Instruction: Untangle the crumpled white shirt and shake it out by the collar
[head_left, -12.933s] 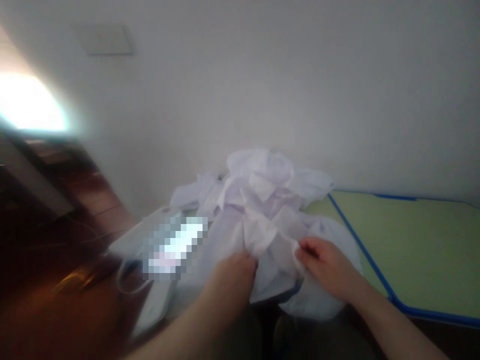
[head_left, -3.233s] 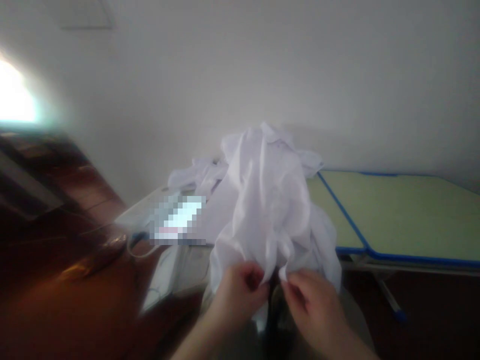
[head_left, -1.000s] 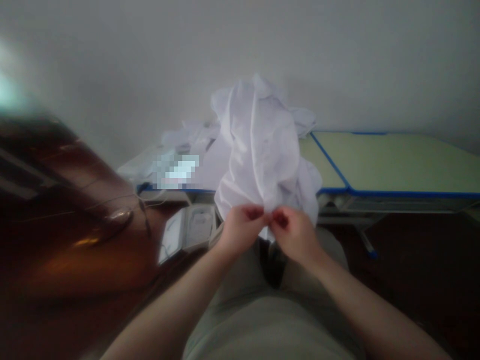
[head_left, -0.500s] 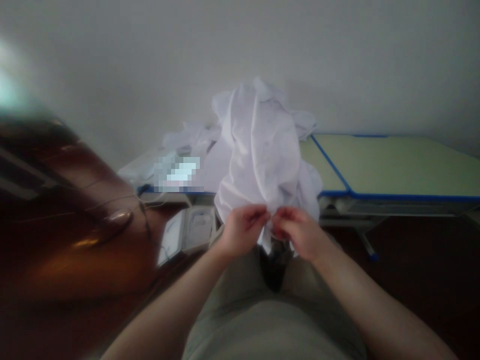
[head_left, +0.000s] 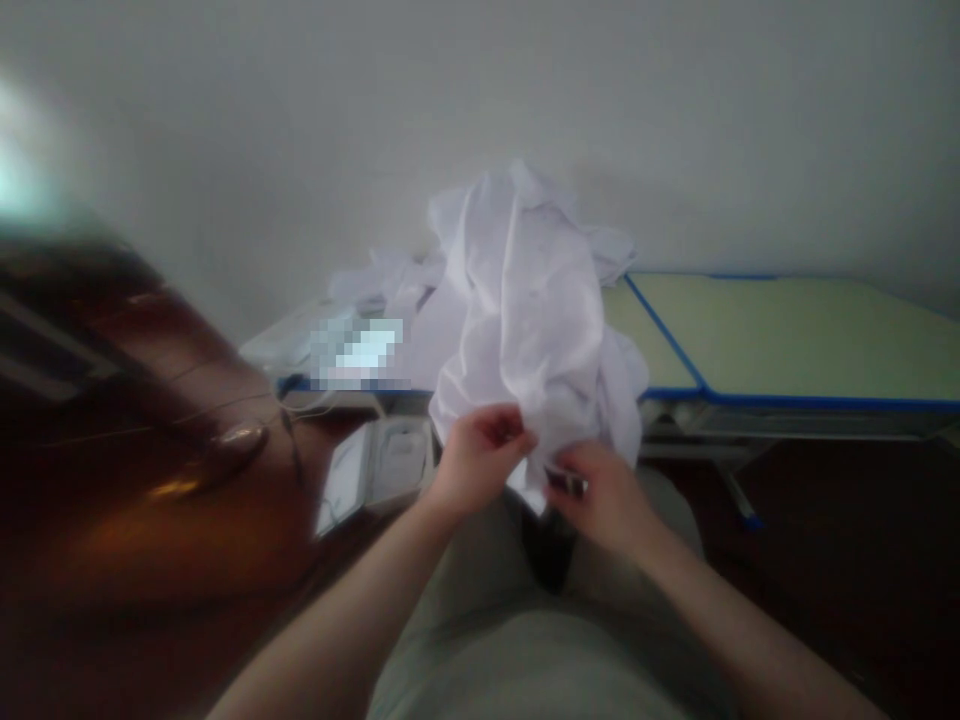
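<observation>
A large bunched white cloth (head_left: 540, 300), its exact kind unclear, is heaped on the table and drapes over the front edge toward my lap. My left hand (head_left: 484, 455) pinches the cloth's lower edge between thumb and fingers. Just to the right and slightly lower, my right hand (head_left: 596, 490) grips the same edge, its thumb and fingertips closed on the fabric. A narrow corner of cloth hangs down between the two hands. Blur hides the finer detail at the fingertips.
Blue-edged pale tables (head_left: 810, 340) stand against the wall, continuing to the right. More white fabric (head_left: 382, 280) lies at the left, behind a bright pixelated patch. An open white box (head_left: 397, 455) sits below the left table edge, near cables (head_left: 292, 445) on the reddish-brown floor.
My right hand has shifted lower along the cloth's edge, and the gap between my hands has widened. The left hand has barely moved and keeps its pinch.
</observation>
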